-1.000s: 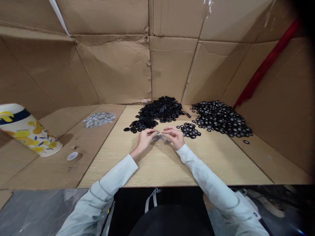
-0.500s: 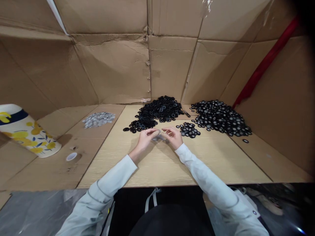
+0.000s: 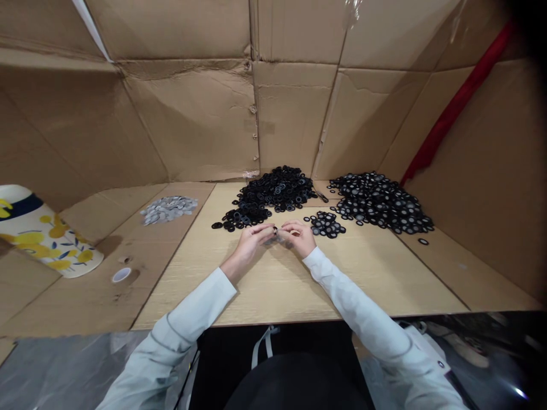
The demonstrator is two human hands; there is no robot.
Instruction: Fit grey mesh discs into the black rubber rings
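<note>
My left hand (image 3: 249, 245) is closed in a pinch at the middle of the board, with a small black ring (image 3: 275, 230) at its fingertips. Facing it, my right hand (image 3: 302, 239) also pinches, its fingertips almost meeting the left ones; what it holds is too small to make out. Under the fingers a few pale grey discs (image 3: 273, 241) lie on the board, partly hidden. Just behind my hands rises a large heap of black rings (image 3: 277, 191). Right beside my right hand is a small pile of black rings with grey centres (image 3: 328, 224).
Farther right spreads a big heap of grey-centred black rings (image 3: 380, 202). Grey discs (image 3: 168, 209) are piled at left. A tape roll (image 3: 122, 275) and a flowered tumbler (image 3: 55, 236) stand beyond. Small snips (image 3: 321, 196) lie behind. Cardboard walls (image 3: 192, 119) enclose the back.
Both hands stay nearly in place, fingertips still together. A dark ring now shows at the left fingertips, where a paler blur was before. The view has shifted slightly.
</note>
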